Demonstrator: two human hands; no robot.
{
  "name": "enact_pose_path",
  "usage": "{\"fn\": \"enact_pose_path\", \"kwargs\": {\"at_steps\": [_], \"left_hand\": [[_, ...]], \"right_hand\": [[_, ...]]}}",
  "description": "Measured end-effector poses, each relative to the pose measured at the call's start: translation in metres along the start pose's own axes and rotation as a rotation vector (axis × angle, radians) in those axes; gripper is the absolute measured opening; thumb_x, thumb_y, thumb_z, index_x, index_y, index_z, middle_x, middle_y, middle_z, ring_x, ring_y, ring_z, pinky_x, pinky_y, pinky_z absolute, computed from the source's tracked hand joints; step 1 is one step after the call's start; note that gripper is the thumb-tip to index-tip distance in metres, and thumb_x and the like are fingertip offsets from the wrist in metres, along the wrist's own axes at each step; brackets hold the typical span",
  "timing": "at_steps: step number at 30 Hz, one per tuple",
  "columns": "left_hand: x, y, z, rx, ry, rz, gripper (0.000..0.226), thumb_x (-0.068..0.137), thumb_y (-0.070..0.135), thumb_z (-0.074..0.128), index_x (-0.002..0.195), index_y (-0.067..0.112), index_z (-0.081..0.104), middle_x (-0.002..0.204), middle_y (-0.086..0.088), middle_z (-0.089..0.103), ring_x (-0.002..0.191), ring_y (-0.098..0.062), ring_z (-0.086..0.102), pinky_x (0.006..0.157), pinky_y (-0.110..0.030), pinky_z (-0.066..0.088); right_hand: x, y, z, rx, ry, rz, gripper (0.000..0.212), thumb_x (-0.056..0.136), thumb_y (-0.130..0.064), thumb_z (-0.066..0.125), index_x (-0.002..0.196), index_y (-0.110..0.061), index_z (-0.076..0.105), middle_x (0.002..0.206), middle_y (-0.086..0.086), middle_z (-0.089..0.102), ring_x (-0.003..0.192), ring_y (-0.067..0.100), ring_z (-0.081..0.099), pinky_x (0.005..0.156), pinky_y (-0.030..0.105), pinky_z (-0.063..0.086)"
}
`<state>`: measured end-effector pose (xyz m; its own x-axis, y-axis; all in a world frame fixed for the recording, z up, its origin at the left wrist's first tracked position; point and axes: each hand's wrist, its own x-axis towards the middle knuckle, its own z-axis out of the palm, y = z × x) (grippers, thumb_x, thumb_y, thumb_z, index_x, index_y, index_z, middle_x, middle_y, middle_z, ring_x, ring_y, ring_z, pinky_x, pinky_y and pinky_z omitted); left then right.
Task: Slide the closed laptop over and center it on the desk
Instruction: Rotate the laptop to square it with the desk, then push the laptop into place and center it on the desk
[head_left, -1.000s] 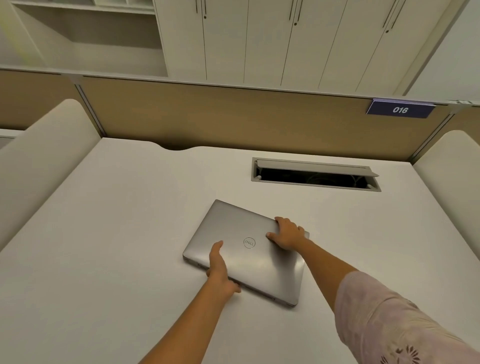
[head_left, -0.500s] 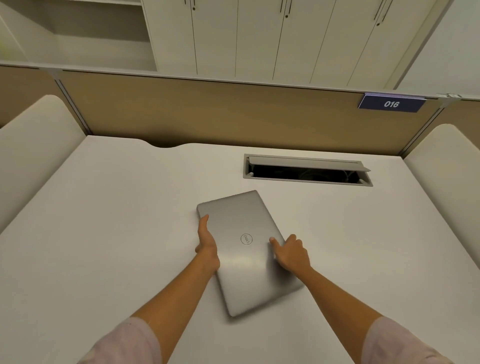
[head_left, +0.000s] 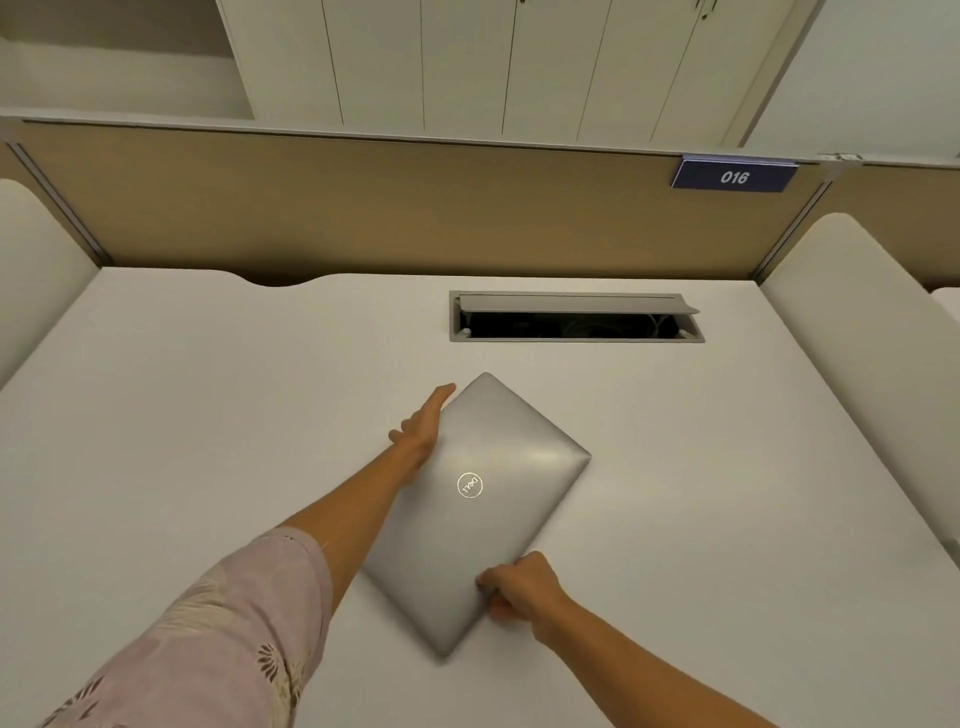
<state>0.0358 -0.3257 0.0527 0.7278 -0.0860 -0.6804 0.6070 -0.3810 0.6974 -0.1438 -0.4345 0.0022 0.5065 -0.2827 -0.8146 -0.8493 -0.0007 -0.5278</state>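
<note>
Since the earlier frames we have swung the closed laptop (head_left: 483, 512) round: its long axis, which ran nearly toward the back edge of the desk (head_left: 182, 415) half a second ago, now lies on a diagonal from the near left to the far right. One corner points at the cable hatch (head_left: 575, 317) and the opposite one at the desk's near edge. There is one laptop and one hatch, with two hands on the job. The laptop lies flat, lid logo up, about midway between the side edges, nearer the hatch than the front edge. Our left hand (head_left: 422, 431) is flat and open, its fingers stretched along the laptop's far-left edge, pressing rather than gripping. Our right hand (head_left: 519, 584) is curled round the near-right edge, thumb on the lid and fingers tucked beneath.
</note>
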Motion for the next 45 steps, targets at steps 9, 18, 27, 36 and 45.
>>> {"fn": "enact_pose_path", "kwargs": {"at_steps": [9,18,27,36,45], "left_hand": [[0.012,0.016,0.042,0.514,-0.078,0.192,0.087,0.079,0.082,0.031,0.147,0.028,0.042,0.155,-0.014,0.034,0.143,-0.036,0.020,0.111,-0.047,0.019],[0.037,0.004,0.072,0.788,-0.134,0.355,0.075,0.077,0.079,0.024,0.137,0.041,0.051,0.146,0.000,0.050,0.132,-0.036,0.030,0.101,-0.040,0.027],[0.015,-0.078,0.057,1.004,-0.048,0.813,0.078,0.097,0.060,0.033,0.157,0.025,-0.001,0.165,-0.006,-0.008,0.151,-0.022,-0.011,0.120,-0.042,-0.012],[-0.034,-0.169,0.021,1.146,0.106,1.036,0.085,0.094,0.069,0.030,0.157,0.016,0.008,0.165,-0.005,0.002,0.152,-0.020,-0.003,0.119,-0.047,0.002],[-0.034,-0.172,0.012,1.301,0.113,1.035,0.090,0.090,0.074,0.033,0.149,0.006,0.036,0.157,-0.013,0.031,0.146,-0.025,0.019,0.112,-0.048,0.018]], "right_hand": [[-0.017,0.003,0.039,0.351,-0.201,0.098,0.015,0.091,-0.017,0.067,0.094,-0.004,0.060,0.069,0.013,0.067,0.054,0.018,0.065,0.058,0.028,0.060],[-0.013,0.007,0.058,0.545,-0.233,0.171,0.018,0.102,-0.012,0.045,0.111,0.001,0.054,0.063,0.015,0.068,0.062,0.022,0.067,0.055,0.030,0.058],[-0.026,0.015,0.000,-0.042,-0.289,-0.095,0.028,0.083,-0.037,0.068,0.081,-0.009,0.065,0.068,0.006,0.074,0.059,0.016,0.073,0.056,0.027,0.059],[0.026,0.045,-0.065,-0.697,0.311,-1.190,0.038,0.093,-0.041,0.058,0.124,-0.020,0.062,0.130,-0.007,0.062,0.125,0.009,0.053,0.106,0.027,0.044],[0.052,0.055,-0.068,-1.212,0.362,-1.263,0.067,0.098,-0.058,0.035,0.152,-0.019,0.033,0.161,-0.002,0.026,0.148,0.019,0.025,0.119,0.039,0.015]]}}
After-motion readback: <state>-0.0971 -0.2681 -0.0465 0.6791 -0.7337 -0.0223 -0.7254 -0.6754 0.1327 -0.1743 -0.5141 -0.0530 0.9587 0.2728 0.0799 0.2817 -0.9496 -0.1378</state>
